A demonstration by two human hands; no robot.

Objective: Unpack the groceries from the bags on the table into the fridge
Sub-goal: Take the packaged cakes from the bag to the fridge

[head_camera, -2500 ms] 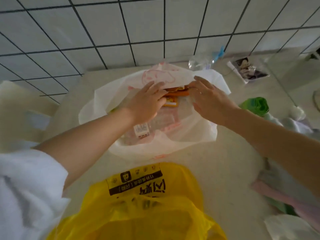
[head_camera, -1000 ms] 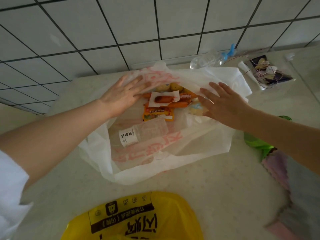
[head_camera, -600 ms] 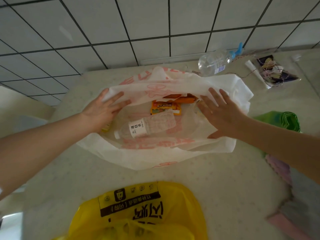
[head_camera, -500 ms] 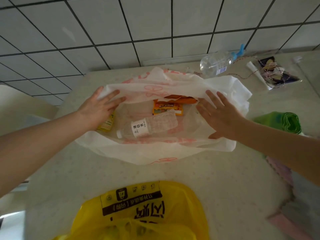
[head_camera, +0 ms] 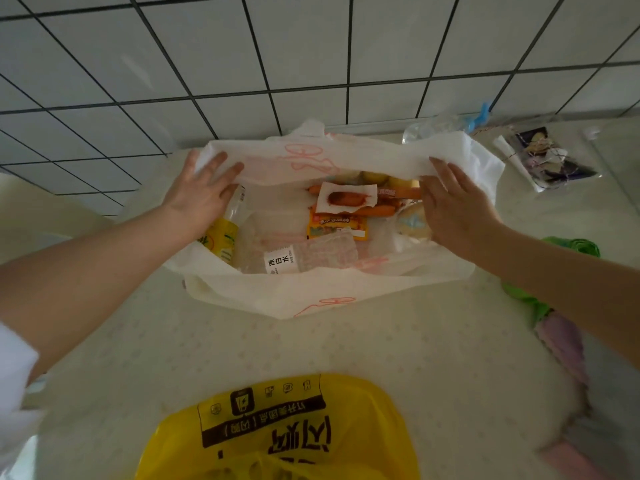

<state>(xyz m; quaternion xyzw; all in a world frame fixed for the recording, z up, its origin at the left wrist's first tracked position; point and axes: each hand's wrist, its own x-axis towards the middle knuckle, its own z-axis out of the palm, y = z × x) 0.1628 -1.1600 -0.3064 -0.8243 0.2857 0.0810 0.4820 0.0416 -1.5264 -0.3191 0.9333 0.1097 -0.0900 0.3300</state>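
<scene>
Table | white bag: water bottle, seemingly sausages | both hands flat, spreading bag

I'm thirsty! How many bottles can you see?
3: a clear plastic water bottle and a yellow-labelled drink bottle inside the white plastic bag, plus a clear blue-capped bottle behind it. Others may be hidden.
</scene>
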